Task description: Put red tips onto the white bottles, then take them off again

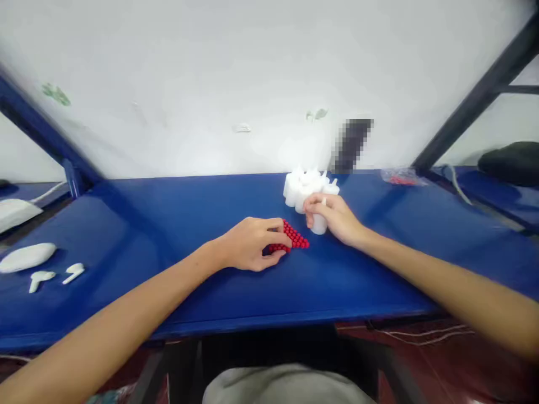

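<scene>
Bright red beads [297, 238] lie packed together in a roughly triangular patch on the blue table. My left hand [255, 244] is curled over the patch's left side, its thumb and fingers bent around the beads and hiding part of them. Just right of the beads, my right hand [332, 216] grips a small white cylinder with a thin pointed tip [319, 224]. This cylinder is upright, its base at or close to the table top. Behind my right hand stands a tight cluster of similar white cylinders [301, 188], tips up.
A clear bag with red contents [402, 178] lies at the back right. White earbuds [74, 271] and a white case [27, 257] are at the left of the blue table [189, 297]. A white wall [189, 84] rises behind; dark frame posts [480, 90] flank the table.
</scene>
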Tool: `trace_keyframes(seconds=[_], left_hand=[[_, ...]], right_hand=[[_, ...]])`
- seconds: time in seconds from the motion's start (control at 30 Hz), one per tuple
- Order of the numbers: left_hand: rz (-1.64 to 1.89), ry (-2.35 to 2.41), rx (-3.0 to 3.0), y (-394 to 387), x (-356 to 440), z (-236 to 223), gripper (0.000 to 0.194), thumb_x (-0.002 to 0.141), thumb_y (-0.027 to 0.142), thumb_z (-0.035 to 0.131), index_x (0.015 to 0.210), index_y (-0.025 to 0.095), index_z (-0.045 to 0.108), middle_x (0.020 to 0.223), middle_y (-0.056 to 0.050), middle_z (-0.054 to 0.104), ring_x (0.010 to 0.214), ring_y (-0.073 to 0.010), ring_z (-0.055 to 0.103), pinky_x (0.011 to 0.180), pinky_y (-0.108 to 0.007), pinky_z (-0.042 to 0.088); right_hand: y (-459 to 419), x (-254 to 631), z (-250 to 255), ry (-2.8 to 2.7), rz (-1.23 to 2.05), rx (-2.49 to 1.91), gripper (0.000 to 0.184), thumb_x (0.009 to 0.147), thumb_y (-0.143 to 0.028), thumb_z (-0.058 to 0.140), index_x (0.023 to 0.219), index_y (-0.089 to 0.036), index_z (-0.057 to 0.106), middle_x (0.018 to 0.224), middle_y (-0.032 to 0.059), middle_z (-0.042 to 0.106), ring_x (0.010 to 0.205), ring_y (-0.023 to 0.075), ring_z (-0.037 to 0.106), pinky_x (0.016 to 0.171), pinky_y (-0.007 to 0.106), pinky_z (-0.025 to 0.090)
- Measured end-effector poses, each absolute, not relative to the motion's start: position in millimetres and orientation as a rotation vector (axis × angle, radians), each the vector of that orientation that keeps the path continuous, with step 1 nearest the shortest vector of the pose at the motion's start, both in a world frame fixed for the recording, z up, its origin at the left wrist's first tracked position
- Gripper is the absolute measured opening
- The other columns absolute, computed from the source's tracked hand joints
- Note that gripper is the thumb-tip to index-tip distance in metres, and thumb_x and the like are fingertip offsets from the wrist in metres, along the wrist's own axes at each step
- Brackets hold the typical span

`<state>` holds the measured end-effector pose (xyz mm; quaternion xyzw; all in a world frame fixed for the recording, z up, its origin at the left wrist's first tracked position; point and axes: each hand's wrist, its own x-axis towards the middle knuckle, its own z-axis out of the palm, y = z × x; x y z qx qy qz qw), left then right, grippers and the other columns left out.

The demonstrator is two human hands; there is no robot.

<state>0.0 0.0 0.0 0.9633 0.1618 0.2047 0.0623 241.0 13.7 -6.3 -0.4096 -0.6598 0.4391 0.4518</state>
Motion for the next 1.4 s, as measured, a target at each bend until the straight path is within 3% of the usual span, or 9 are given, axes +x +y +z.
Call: trace_keyframes(seconds=[1.4], left_hand=[[0.712, 0.422, 3.087, -1.3, 2.0, 1.6, 0.016, 0.089, 0.023, 0.053, 0.092, 0.018, 0.068, 0.081, -0.001, 0.066, 0.069, -0.0126, 0.058, 0.061, -0.025, 0.043]], right_hand=[[4.2, 238.4, 7.4, -1.826, 0.854, -1.106, 0.012, 0.084, -0.023, 0.055, 0.077, -0.018, 0.062, 0.054, -0.0021, 0.06, 0.053, 0.0131, 0.055, 0.059, 0.026, 0.045]])
